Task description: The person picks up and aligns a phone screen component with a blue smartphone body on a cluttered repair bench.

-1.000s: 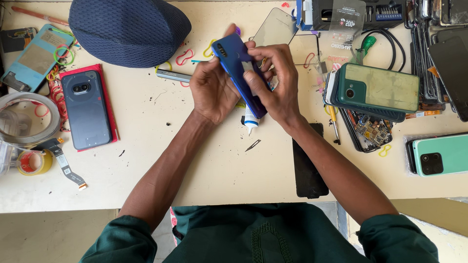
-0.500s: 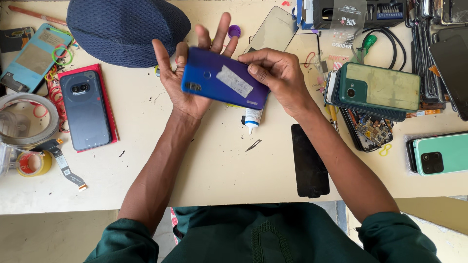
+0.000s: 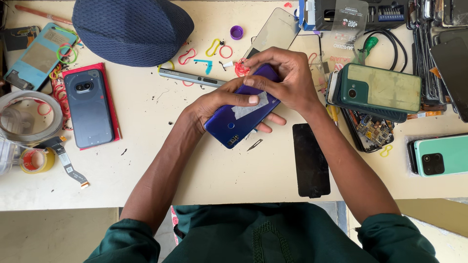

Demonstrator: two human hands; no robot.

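Both my hands hold a blue phone (image 3: pixel 233 122) back side up above the middle of the workbench. A pale sticker (image 3: pixel 249 108) lies across its back. My left hand (image 3: pixel 217 102) cradles the phone from below, with its thumb pressed on the sticker. My right hand (image 3: pixel 285 80) grips the phone's far end from above, fingers curled over it. A small dark blade (image 3: pixel 254 144) lies on the bench just below the phone.
A navy cap (image 3: pixel 129 30) lies at the back left. Nearby are a grey-blue phone on a red case (image 3: pixel 88 107), a tape roll (image 3: pixel 29 117), a black screen panel (image 3: pixel 310 159), a green phone stack (image 3: pixel 378 90), a mint phone (image 3: pixel 441 155) and coloured rubber bands (image 3: pixel 219 49).
The phone was turned from edge-on to flat, then swung so its camera end points toward me. My left hand closed under it and its thumb came down on the sticker.
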